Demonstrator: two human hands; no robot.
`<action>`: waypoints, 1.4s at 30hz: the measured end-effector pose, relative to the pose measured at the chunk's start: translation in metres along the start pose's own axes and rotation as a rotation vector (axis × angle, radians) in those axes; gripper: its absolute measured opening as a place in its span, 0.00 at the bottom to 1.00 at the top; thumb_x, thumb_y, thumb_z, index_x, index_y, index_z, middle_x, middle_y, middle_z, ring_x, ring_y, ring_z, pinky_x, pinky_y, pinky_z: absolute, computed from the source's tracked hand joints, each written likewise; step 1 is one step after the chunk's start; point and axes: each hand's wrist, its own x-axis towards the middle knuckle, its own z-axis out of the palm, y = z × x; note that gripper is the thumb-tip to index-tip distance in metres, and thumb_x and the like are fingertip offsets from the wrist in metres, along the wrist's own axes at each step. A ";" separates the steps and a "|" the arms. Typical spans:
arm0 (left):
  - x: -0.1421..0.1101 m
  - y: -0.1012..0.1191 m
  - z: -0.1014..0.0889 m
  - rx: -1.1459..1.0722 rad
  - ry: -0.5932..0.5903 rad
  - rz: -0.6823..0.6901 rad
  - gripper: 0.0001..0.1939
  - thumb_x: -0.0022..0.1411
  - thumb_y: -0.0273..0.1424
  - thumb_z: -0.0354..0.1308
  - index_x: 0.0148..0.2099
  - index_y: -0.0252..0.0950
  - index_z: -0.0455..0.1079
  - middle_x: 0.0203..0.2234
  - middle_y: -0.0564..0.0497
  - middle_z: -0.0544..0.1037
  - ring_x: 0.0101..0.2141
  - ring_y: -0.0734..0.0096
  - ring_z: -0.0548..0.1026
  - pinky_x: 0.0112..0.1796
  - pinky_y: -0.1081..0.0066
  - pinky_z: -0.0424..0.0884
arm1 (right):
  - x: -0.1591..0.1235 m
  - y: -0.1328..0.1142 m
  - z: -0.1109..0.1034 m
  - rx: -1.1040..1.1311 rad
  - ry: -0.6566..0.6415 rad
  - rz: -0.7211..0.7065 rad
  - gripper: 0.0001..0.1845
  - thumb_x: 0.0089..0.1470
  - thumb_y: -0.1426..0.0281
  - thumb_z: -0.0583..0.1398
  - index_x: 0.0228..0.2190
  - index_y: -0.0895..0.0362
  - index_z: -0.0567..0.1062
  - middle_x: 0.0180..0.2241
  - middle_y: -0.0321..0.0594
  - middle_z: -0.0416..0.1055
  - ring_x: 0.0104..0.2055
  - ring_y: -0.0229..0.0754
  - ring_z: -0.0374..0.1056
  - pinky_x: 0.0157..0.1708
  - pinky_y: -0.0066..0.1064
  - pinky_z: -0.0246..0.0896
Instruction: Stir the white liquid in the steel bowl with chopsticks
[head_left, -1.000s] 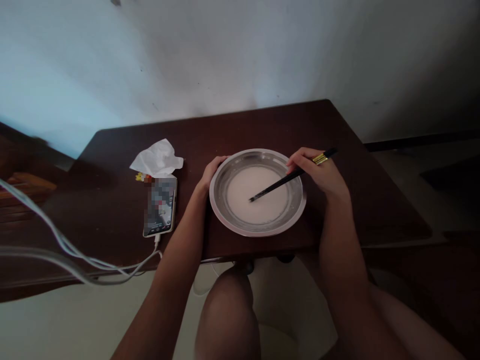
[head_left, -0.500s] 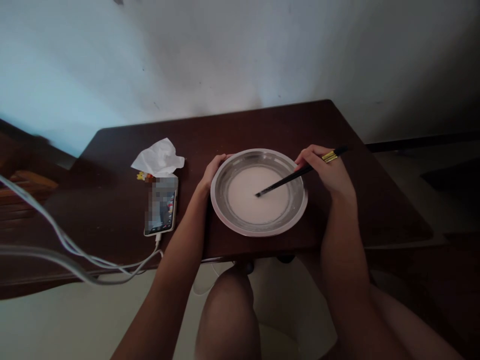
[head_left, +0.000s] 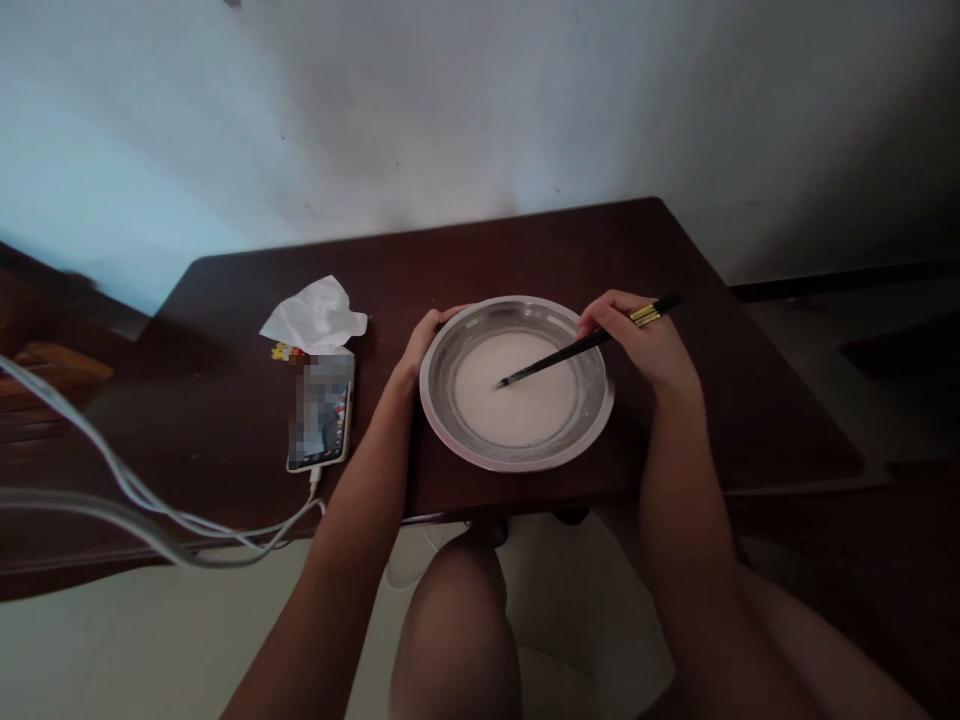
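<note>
A round metal basin [head_left: 517, 457] stands near the front edge of the dark table, holding a white, milky liquid [head_left: 517, 410]. My left hand [head_left: 426, 345] is curled around the basin's left rim, its fingertips partly hidden behind it. In my right hand [head_left: 637, 335], over the right rim, is a pair of black chopsticks [head_left: 559, 355] with gold bands near the upper end. They slant down to the left, and their tips dip into the liquid left of its middle.
Left of the basin lies a phone [head_left: 324, 415] with a white charging cable [head_left: 225, 540] running off the table's front edge. A crumpled white tissue [head_left: 315, 312] and a small yellow item [head_left: 280, 351] lie behind it. A wall [head_left: 450, 120] borders the table's back.
My right hand and the chopsticks have shifted a little to the left, and the tips have moved left through the liquid. My left hand stays at the basin's rim.
</note>
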 end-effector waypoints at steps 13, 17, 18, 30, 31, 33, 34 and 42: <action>-0.001 0.000 0.002 -0.020 -0.039 0.029 0.22 0.56 0.34 0.47 0.48 0.32 0.73 0.42 0.45 0.80 0.50 0.55 0.73 0.54 0.61 0.64 | -0.001 0.000 -0.001 -0.034 0.042 -0.015 0.13 0.56 0.64 0.58 0.23 0.54 0.75 0.23 0.34 0.74 0.30 0.37 0.70 0.35 0.30 0.66; 0.001 -0.001 0.000 -0.008 -0.028 0.020 0.22 0.56 0.34 0.47 0.48 0.32 0.73 0.42 0.46 0.80 0.50 0.55 0.73 0.54 0.61 0.64 | -0.001 -0.001 0.000 -0.016 -0.029 0.000 0.12 0.56 0.64 0.58 0.25 0.54 0.76 0.23 0.34 0.74 0.29 0.37 0.70 0.34 0.30 0.66; 0.002 -0.001 0.000 -0.006 -0.025 0.016 0.21 0.56 0.33 0.47 0.48 0.32 0.73 0.42 0.46 0.80 0.50 0.55 0.73 0.54 0.61 0.64 | -0.001 -0.002 0.000 -0.023 -0.021 -0.007 0.12 0.56 0.64 0.58 0.25 0.54 0.76 0.24 0.34 0.74 0.30 0.37 0.70 0.34 0.30 0.66; 0.002 0.000 0.000 -0.015 -0.016 0.015 0.21 0.57 0.33 0.47 0.48 0.33 0.74 0.42 0.46 0.81 0.50 0.56 0.74 0.53 0.62 0.65 | -0.001 -0.002 0.000 -0.024 -0.006 -0.029 0.11 0.56 0.65 0.58 0.24 0.54 0.76 0.24 0.35 0.74 0.30 0.37 0.70 0.34 0.30 0.66; 0.002 0.000 0.001 -0.020 -0.018 0.011 0.21 0.57 0.33 0.47 0.48 0.33 0.74 0.42 0.46 0.81 0.50 0.56 0.74 0.54 0.62 0.65 | -0.001 -0.002 -0.001 -0.037 0.022 -0.036 0.12 0.56 0.65 0.58 0.23 0.54 0.76 0.24 0.35 0.74 0.30 0.37 0.70 0.35 0.30 0.66; 0.002 0.000 0.001 -0.025 -0.016 0.003 0.21 0.57 0.33 0.47 0.48 0.33 0.74 0.42 0.46 0.80 0.50 0.55 0.73 0.54 0.62 0.65 | -0.002 -0.002 -0.001 -0.039 0.023 -0.027 0.13 0.56 0.65 0.58 0.23 0.54 0.75 0.24 0.35 0.74 0.30 0.37 0.70 0.34 0.30 0.66; 0.002 0.000 0.001 -0.023 -0.015 0.002 0.21 0.57 0.33 0.47 0.48 0.33 0.74 0.42 0.46 0.80 0.50 0.56 0.73 0.54 0.62 0.65 | -0.002 -0.003 -0.001 -0.029 -0.002 -0.014 0.12 0.56 0.64 0.59 0.23 0.54 0.76 0.24 0.35 0.74 0.29 0.37 0.70 0.34 0.31 0.67; 0.003 0.000 0.001 -0.037 -0.039 0.013 0.22 0.56 0.32 0.47 0.49 0.32 0.74 0.43 0.45 0.80 0.50 0.56 0.73 0.54 0.61 0.65 | -0.001 -0.002 -0.001 -0.044 0.028 -0.026 0.13 0.56 0.64 0.58 0.23 0.54 0.75 0.24 0.35 0.74 0.30 0.37 0.70 0.34 0.31 0.66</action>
